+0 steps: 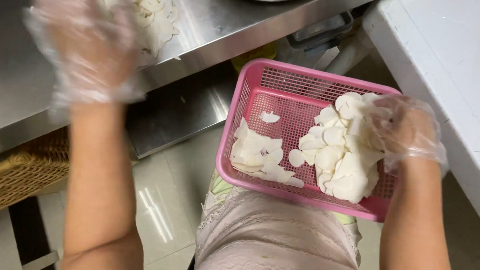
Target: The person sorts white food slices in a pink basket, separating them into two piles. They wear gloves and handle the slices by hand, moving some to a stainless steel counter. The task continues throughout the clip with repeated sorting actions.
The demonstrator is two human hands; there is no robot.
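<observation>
A pink plastic basket rests on my lap and holds many thin white slices. My right hand, in a clear plastic glove, lies inside the basket on the right heap of slices, fingers curled into them. My left hand, also gloved and blurred, reaches up over the steel table, fingers spread, at a pile of white slices lying there. Whether it holds any slices I cannot tell.
A white counter stands at the right. A woven wicker basket sits at the lower left under the steel table. A steel lower shelf and a tiled floor lie beneath. A metal bowl rim shows at the top edge.
</observation>
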